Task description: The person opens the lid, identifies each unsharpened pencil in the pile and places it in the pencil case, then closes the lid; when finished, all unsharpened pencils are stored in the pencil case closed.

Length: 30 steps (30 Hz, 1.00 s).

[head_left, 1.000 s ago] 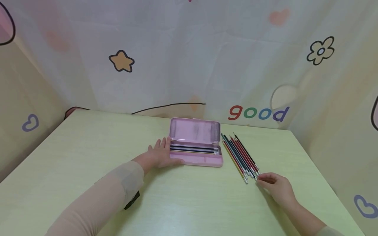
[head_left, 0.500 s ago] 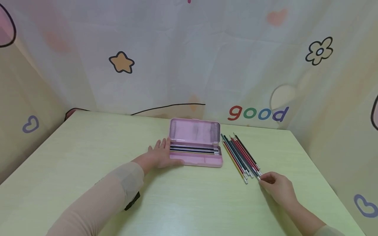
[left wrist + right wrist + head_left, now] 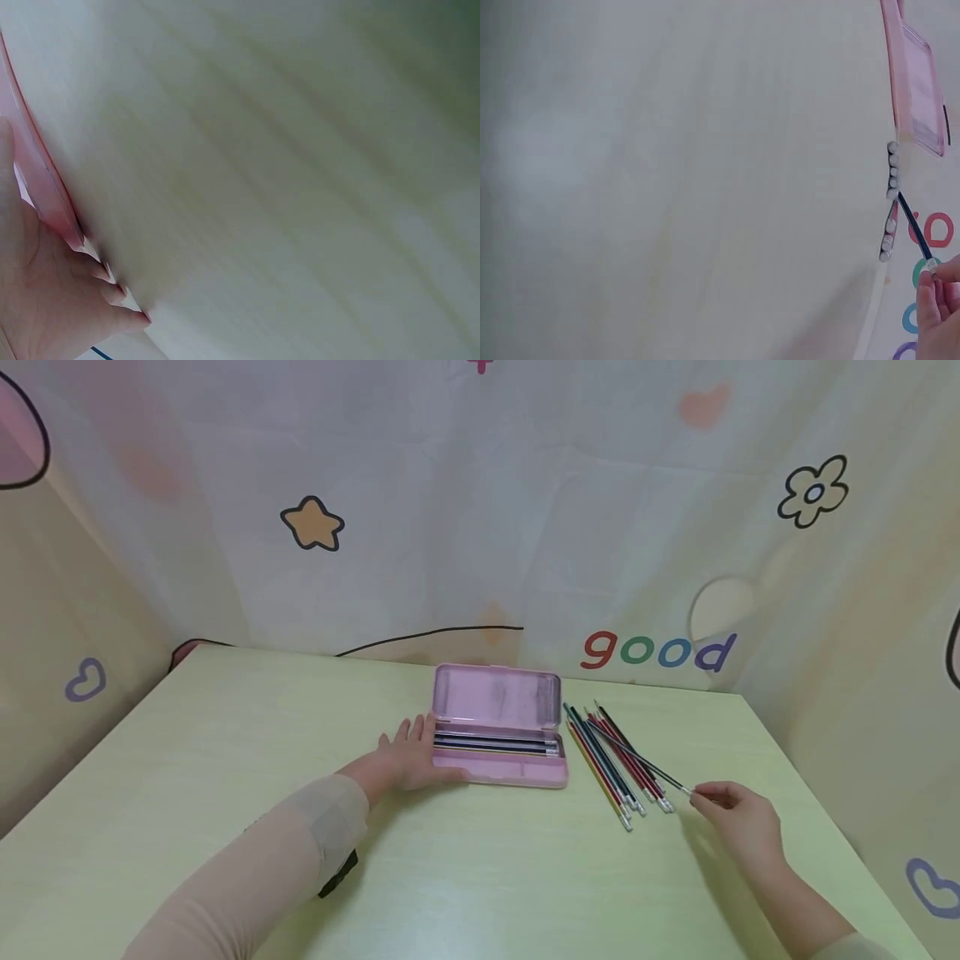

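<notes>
My left hand point(image 3: 408, 763) lies spread at the left end of a pink pencil case point(image 3: 495, 695), its fingers straight along the side and its thumb at the front edge. The case's lid is raised, and several dark pencils point(image 3: 491, 743) lie lengthwise in its rear compartment. With thumb and fingertips, my right hand point(image 3: 746, 828) pinches a dark pencil point(image 3: 651, 765) by its white eraser end. That pencil slants up from the pile of loose pencils point(image 3: 596, 760), its far tip over them. In the right wrist view the same pencil point(image 3: 915, 226) rises above a row of eraser ends.
The loose pencils, red, green, yellow and black, lie side by side just right of the case. A pale wooden table point(image 3: 480, 877) spreads around them. Behind it hangs a printed curtain point(image 3: 420, 527) with the word "good".
My right hand has drawn one dark pencil out of the pile, moving right and lifting its eraser end. The left hand stays against the case.
</notes>
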### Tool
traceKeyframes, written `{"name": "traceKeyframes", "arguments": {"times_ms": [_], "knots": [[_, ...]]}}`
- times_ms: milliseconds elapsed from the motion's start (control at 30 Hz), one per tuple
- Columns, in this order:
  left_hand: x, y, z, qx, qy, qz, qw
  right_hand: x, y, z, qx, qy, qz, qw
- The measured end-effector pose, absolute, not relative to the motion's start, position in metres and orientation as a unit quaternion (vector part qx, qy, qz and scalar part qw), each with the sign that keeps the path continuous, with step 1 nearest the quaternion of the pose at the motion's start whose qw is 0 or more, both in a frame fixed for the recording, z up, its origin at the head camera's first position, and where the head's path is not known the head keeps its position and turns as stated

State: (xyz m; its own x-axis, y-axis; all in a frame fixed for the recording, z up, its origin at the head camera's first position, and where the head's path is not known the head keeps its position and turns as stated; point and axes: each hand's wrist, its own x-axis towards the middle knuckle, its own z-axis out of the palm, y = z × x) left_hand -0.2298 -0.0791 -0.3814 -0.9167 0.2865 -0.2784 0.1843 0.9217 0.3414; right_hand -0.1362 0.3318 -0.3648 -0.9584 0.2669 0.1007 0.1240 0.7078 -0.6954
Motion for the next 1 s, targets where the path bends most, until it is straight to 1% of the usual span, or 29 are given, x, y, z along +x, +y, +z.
{"name": "traceKeyframes", "arguments": {"times_ms": [233,400,767,1000], "knots": [[-0.230,-0.079,-0.384,0.121,0.966,0.153,0.167,-0.140,0.342,-0.360,-0.153,-0.875,0.440,0.131],[-0.230,-0.079,-0.383,0.121,0.967,0.150,0.168,-0.141,0.344,-0.356,-0.161,-0.847,0.487,0.140],[-0.229,-0.080,-0.379,0.121,0.966,0.158,0.166,-0.153,0.322,-0.351,-0.133,-0.817,0.551,0.105],[-0.229,-0.080,-0.379,0.119,0.966,0.151,0.171,-0.160,0.310,-0.349,-0.146,-0.817,0.553,0.077]]}}
